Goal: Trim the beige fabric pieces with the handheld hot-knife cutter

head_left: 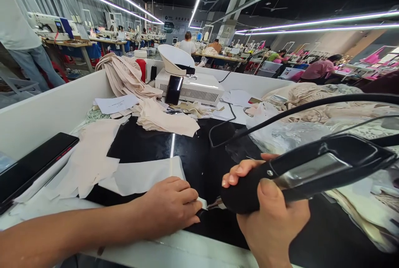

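Observation:
My right hand [271,214] is wrapped round a black corded hand-held tool [243,191]. Its thin metal tip points left and meets the edge of a pale fabric piece [140,174], close to my left fingertips. With fingers bent together, my left hand [174,203] grips the near right end of this fabric, and a small white corner sticks out beyond the fingers. The fabric lies on a glossy black work surface [199,151]. What lies under my left palm is hidden.
Stacked beige fabric pieces [168,120] lie behind, with more cut pieces [90,156] at left. A phone [173,90] leans against a vented white box [190,85]. A black cable [299,108] arches over the right side, near plastic-wrapped lace [327,102]. A black flat case [34,168] sits left.

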A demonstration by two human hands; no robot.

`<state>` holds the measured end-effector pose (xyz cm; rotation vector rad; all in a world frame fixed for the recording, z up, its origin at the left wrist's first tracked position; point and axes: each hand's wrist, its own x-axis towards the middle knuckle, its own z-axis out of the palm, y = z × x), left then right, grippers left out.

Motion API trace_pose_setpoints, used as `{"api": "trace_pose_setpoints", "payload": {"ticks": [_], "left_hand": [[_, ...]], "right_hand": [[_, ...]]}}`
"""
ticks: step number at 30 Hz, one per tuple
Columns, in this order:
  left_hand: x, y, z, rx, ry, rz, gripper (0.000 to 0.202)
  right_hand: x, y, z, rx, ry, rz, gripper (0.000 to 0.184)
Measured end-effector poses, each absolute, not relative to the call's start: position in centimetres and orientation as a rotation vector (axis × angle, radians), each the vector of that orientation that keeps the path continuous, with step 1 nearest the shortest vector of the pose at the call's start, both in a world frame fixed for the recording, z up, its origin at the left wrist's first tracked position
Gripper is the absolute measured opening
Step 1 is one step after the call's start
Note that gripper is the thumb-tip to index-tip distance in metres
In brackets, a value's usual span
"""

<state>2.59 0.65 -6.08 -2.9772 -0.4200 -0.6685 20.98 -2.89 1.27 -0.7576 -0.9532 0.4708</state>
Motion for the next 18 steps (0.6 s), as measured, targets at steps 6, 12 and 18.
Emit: {"api": "trace_pose_setpoints", "payload": {"ticks": [6, 12, 18], "left_hand": [[2.2, 0.92, -5.99, -3.039, -0.414, -0.688, 0.018], [2.06, 1.05, -5.82, -3.037, -0.39, -0.677, 0.017], [1.8, 1.43, -5.82, -3.031, -0.381, -0.656, 0.016]], "right_hand": [[21.41, -2.99, 1.49, -0.774, -0.963, 0.459, 0.035], [21.83, -3.48, 1.68, -0.782, -0.952, 0.449, 0.037], [21.84, -3.44, 1.84, -0.807, -0.935, 0.447, 0.04]]}}
